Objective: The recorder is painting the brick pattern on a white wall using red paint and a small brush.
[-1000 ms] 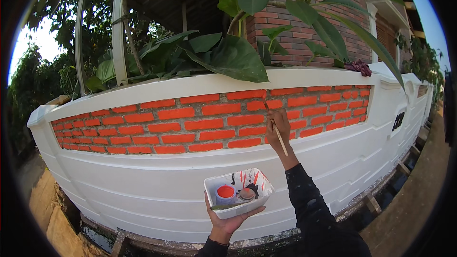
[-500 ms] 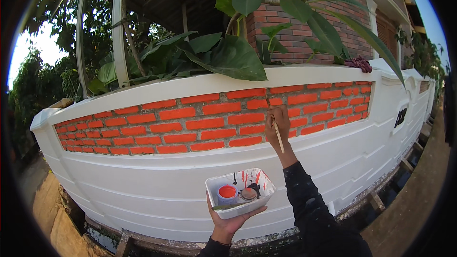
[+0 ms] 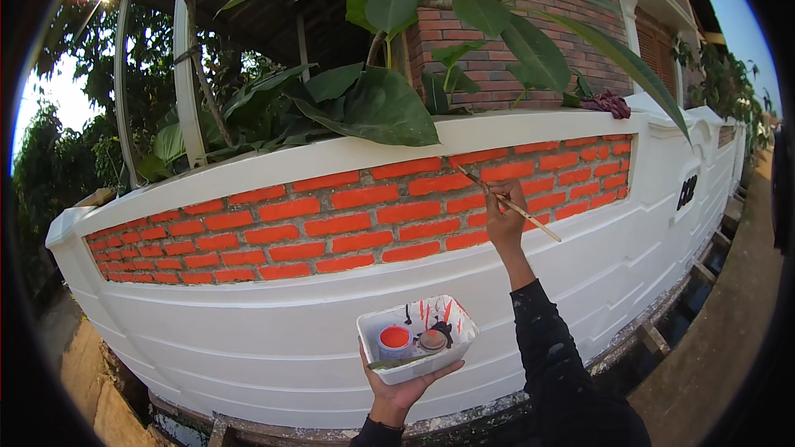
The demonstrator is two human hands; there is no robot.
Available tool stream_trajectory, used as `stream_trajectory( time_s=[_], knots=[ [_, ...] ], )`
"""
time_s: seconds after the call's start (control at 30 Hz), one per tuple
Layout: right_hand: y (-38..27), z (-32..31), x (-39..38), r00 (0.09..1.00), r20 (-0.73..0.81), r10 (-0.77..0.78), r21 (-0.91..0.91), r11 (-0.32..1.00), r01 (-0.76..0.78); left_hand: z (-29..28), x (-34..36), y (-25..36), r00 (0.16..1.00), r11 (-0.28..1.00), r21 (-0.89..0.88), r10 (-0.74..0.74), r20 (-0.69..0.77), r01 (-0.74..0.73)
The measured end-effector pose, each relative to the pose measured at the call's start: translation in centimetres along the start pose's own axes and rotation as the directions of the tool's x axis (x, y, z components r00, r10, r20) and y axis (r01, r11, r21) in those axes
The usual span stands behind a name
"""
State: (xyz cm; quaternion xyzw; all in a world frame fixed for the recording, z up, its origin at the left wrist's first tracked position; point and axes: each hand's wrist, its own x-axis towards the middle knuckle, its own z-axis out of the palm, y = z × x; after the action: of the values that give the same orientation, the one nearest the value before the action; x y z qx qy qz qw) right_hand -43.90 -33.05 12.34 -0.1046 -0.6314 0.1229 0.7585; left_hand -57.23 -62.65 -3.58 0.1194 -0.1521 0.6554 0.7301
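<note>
Right hand (image 3: 507,201) grips slim wooden paintbrush (image 3: 537,222), 3 o'clock from view centre; left hand (image 3: 401,394) holds white rectangular plastic tub (image 3: 451,354) from beneath, 6 o'clock. Orange rectangular brick faces (image 3: 364,196) appear coated; only edges seem left.

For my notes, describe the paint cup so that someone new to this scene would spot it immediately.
In front of a white wall, the left hand holds a white rectangular tub. Inside, the paint cup is the left one of two round items; its bright orange-red fill sets it apart from the dull brownish item beside it.
</note>
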Motion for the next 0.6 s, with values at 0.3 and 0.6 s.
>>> stream_trajectory(
  time_s=[0.3, 0.6],
  knots=[
    [3.6, -3.2, 3.3, 0.974, -0.224, -0.045, -0.113, 0.993, 0.02, -0.5, 1.4, -0.8, 0.987, 0.908, 0.419, 0.057, -0.153, 0.013],
    [2.5, -1.5, 2.2, 0.948, 0.011, -0.318, -0.39, 0.872, 0.296, -1.2, 2.4, -0.9, 0.987, 0.875, 0.484, 0.051, -0.152, 0.029]
  ],
)
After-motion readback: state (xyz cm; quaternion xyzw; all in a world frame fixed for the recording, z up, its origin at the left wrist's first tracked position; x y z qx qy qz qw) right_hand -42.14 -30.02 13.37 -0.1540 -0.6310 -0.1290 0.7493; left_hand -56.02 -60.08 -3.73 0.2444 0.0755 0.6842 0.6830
